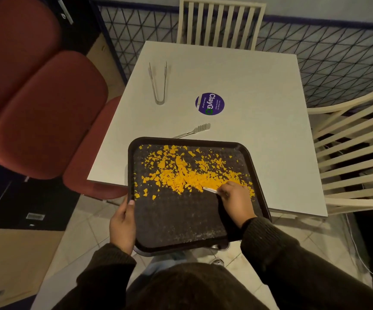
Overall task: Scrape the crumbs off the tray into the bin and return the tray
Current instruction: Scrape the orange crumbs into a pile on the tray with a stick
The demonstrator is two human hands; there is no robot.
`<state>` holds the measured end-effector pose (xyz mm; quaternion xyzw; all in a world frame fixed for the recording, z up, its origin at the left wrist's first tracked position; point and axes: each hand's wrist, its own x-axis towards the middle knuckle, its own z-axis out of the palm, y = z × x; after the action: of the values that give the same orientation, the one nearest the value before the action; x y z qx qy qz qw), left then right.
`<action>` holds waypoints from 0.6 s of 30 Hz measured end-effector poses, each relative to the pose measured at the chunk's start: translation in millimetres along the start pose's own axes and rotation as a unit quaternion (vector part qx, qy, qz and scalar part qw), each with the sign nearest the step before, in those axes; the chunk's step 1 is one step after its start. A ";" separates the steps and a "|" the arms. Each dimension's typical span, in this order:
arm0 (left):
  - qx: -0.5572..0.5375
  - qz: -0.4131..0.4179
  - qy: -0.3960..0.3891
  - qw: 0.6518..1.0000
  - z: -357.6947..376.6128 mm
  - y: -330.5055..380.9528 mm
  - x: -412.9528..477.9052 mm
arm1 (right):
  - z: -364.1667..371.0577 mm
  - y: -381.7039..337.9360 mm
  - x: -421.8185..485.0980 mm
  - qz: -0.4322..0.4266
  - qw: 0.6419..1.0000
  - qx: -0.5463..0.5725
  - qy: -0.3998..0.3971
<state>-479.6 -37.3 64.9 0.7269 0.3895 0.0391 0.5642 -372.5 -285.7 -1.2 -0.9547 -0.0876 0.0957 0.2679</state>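
We hold the tray [181,224] half off the near edge of the table [259,97], its far end resting on the tabletop and its near end hanging over the floor. The crumbs [181,175], orange flakes, lie in a band across the far half of the tray, thickest at the middle; the near half is almost bare, with only pale specks.

Our left hand [122,222] grips the tray rim at 9 o'clock, thumb over the lip and fingers curled under. Our right hand [234,198] is closed around a small pale scraper [211,190], whose blade touches the crumb band at about 3 o'clock on the tray and points toward 9 o'clock.

We judge the step in hand to be gathering the crumbs into one heap; the tipping step is not yet begun. No bin is in view, so we cannot tell where it stands.

The next move calls for a level tray, since loose flakes near the rim at 9 o'clock could spill.

Beyond the tray, a utensil [194,130] lies at 12 o'clock, its handle passing behind the tray's far rim. Farther on are a round sticker [210,104] and tongs [158,83].
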 end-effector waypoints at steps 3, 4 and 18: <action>-0.002 -0.008 -0.002 1.000 -1.0 -4.6 2.4 | -3.5 -3.6 14.0 0.007 1.000 -0.011 0.004; -0.001 -0.008 -0.003 1.000 -1.0 -4.7 3.0 | -6.6 -2.0 13.7 -0.001 1.000 -0.013 0.005; 0.022 0.005 0.002 1.000 -1.9 4.9 4.5 | -18.1 61.9 -32.1 0.006 0.998 -0.053 -0.034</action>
<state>-474.9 -33.4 68.0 0.7409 0.3878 0.0343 0.5473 -392.2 -353.7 -14.3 -0.9644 -0.0954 0.1247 0.2129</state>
